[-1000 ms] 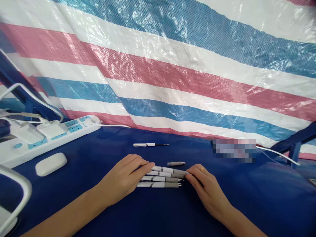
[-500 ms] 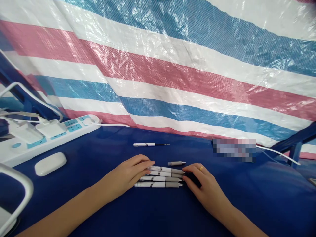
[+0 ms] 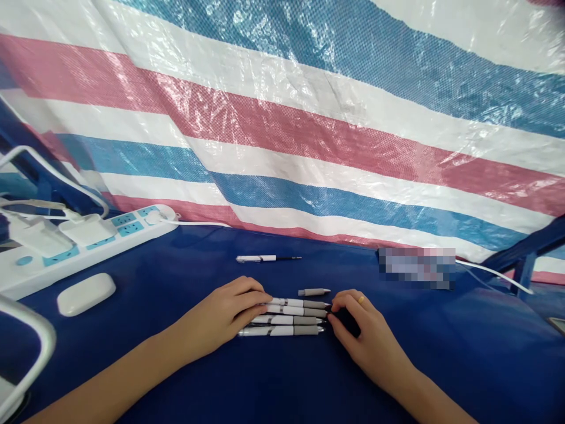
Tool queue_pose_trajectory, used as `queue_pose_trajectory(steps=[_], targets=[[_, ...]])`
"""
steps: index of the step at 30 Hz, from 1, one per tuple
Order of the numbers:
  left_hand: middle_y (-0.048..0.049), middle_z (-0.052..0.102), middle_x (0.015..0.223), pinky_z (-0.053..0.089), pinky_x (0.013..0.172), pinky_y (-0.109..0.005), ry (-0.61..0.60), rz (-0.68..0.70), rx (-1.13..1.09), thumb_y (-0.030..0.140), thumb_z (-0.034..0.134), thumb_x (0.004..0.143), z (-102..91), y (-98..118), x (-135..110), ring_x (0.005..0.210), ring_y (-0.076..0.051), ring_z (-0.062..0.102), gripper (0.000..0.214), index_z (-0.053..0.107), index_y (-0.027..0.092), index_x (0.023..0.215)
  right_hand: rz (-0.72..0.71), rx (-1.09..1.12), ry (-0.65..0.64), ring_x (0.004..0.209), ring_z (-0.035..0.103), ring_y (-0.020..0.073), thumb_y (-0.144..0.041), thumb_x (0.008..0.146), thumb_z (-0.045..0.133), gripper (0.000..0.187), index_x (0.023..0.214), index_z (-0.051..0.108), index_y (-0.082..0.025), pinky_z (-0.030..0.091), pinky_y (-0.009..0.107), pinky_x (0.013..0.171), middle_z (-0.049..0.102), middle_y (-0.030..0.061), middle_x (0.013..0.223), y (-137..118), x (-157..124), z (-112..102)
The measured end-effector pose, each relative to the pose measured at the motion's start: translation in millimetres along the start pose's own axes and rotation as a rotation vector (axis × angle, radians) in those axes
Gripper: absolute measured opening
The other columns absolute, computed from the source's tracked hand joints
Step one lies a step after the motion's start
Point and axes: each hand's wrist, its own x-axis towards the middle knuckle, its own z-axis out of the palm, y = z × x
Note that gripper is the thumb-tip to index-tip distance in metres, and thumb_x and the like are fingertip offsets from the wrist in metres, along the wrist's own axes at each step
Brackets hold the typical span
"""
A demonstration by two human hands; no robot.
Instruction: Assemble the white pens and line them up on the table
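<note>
Several white-and-grey pens (image 3: 289,316) lie side by side in a row on the blue cloth. My left hand (image 3: 220,315) lies flat with fingers stretched over their left ends. My right hand (image 3: 362,330), a ring on one finger, rests against their tips on the right, fingers loosely curled and holding nothing. A loose grey pen tip (image 3: 313,291) lies just behind the row. Farther back lies a partly taken-apart pen (image 3: 267,258) with its thin refill sticking out to the right.
A white power strip (image 3: 66,250) with plugged chargers and cables sits at the far left, a small white case (image 3: 86,293) in front of it. A striped tarp (image 3: 309,118) rises behind the table. A white curved bar (image 3: 26,353) is at the bottom left.
My right hand has shifted slightly left and curled its fingers at the pen tips. The pens are a little more evenly lined up. My left hand has barely moved.
</note>
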Motion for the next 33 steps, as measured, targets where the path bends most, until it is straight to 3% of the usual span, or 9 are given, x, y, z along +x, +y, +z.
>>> queue_pose_trajectory(steps=[3,10,14,17,20,22,25,33], targets=[[-0.0019,0.061,0.106,0.050,0.085,-0.022,0.011,-0.018,-0.025,0.023,0.047,0.097,-1.0,1,0,0.095,-0.013,0.061,0.022,0.066,0.026,0.108,-0.018,0.005,-0.010,0.093,0.055,0.0209,-0.017,0.092,0.048,0.009,0.089,0.053,-0.023,0.042,0.047,0.091,0.056,0.0033,0.100,0,0,0],[-0.0031,0.059,0.101,0.049,0.080,-0.025,-0.003,0.007,-0.005,0.021,0.043,0.097,-5.6,6,0,0.090,-0.014,0.059,0.022,0.065,0.023,0.099,-0.078,0.046,-0.067,0.100,0.055,0.0193,-0.019,0.094,0.049,0.013,0.095,0.060,-0.026,0.047,0.037,0.088,0.055,0.0040,0.106,-3,-3,-4],[-0.0040,0.058,0.101,0.049,0.080,-0.027,-0.022,-0.007,0.030,0.021,0.041,0.096,-8.0,10,0,0.090,-0.015,0.058,0.023,0.064,0.022,0.097,-0.074,0.022,-0.066,0.105,0.055,0.0203,-0.022,0.093,0.052,0.013,0.103,0.058,-0.027,0.047,0.039,0.093,0.054,0.0049,0.110,-4,-4,-4],[-0.0056,0.057,0.115,0.051,0.088,-0.030,-0.041,-0.006,0.047,0.026,0.052,0.092,-9.1,12,-2,0.101,-0.019,0.059,0.022,0.062,0.025,0.112,-0.052,-0.014,-0.061,0.113,0.052,0.0238,-0.025,0.088,0.061,0.029,0.116,0.053,-0.026,0.046,0.044,0.099,0.051,0.0079,0.120,-4,-5,-5],[-0.0067,0.050,0.133,0.048,0.098,-0.042,-0.118,0.029,0.108,0.038,0.070,0.080,-9.2,13,-4,0.117,-0.028,0.053,0.051,0.054,0.031,0.128,-0.143,-0.084,-0.099,0.121,0.046,0.0271,-0.026,0.085,0.067,0.043,0.124,0.050,-0.027,0.044,0.047,0.102,0.046,0.0093,0.130,-5,-6,-6],[-0.0061,0.049,0.136,0.046,0.100,-0.046,-0.166,0.038,0.138,0.039,0.074,0.076,-8.8,14,-4,0.121,-0.030,0.051,0.057,0.053,0.034,0.129,-0.254,-0.143,-0.137,0.124,0.042,0.0278,-0.025,0.088,0.064,0.037,0.123,0.053,-0.029,0.043,0.047,0.103,0.045,0.0084,0.132,-6,-7,-6],[-0.0047,0.051,0.133,0.046,0.100,-0.045,-0.189,0.042,0.136,0.033,0.070,0.081,-8.0,14,-3,0.120,-0.028,0.051,0.047,0.055,0.034,0.125,-0.372,-0.199,-0.169,0.125,0.042,0.0262,-0.023,0.094,0.056,0.024,0.117,0.058,-0.029,0.042,0.044,0.105,0.047,0.0069,0.130,-9,-7,-7],[-0.0036,0.053,0.130,0.045,0.102,-0.039,-0.184,0.052,0.130,0.032,0.064,0.087,-4.3,8,-4,0.119,-0.024,0.051,0.037,0.055,0.031,0.123,-0.379,-0.176,-0.147,0.121,0.046,0.0234,-0.022,0.094,0.056,0.006,0.100,0.058,-0.021,0.040,0.040,0.106,0.055,0.0069,0.121,-11,-6,-5]])
